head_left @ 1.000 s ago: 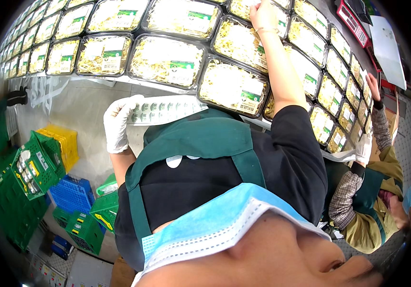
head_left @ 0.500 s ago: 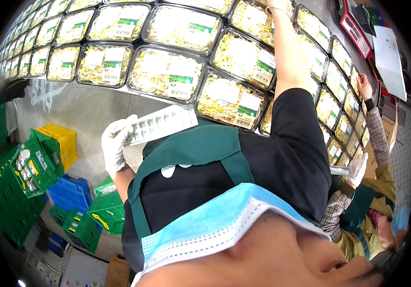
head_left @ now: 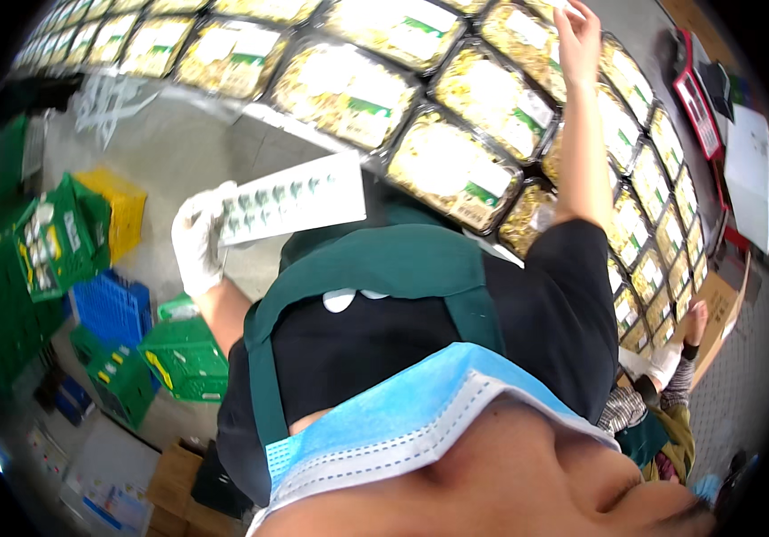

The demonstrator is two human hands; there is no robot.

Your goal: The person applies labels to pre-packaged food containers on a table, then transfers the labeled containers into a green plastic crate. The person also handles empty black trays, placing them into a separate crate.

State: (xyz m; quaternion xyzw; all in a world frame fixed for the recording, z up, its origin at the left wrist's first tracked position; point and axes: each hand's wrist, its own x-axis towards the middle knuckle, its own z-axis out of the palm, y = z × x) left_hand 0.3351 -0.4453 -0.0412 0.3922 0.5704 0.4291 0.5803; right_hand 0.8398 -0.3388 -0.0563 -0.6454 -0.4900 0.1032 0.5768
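Note:
My left hand (head_left: 196, 242), in a white glove, is closed on one end of a sheet of labels (head_left: 299, 199), white with rows of small green prints. The sheet is held out in front of my green apron (head_left: 375, 264), apart from the trays. My bare right hand (head_left: 579, 40) is raised over the far trays, fingers apart, with nothing visible in it. Below that arm, rows of black plastic trays of bean sprouts (head_left: 442, 166) cover the table, with white and green labels on their clear tops. A nearer tray (head_left: 344, 89) lies beyond the label sheet.
At right, a co-worker's gloved hand (head_left: 664, 362) and bare hand (head_left: 696, 324) are beside a cardboard box (head_left: 720, 309). A red scale (head_left: 696, 103) stands at the far right. Green crates (head_left: 187, 358), a blue crate (head_left: 111, 304) and a yellow crate (head_left: 118, 210) stand at left.
My view has shifted, and the trays appear higher and farther right. My right hand has lifted from a far tray. The label sheet stays in my left hand. The co-worker's hands have come closer together.

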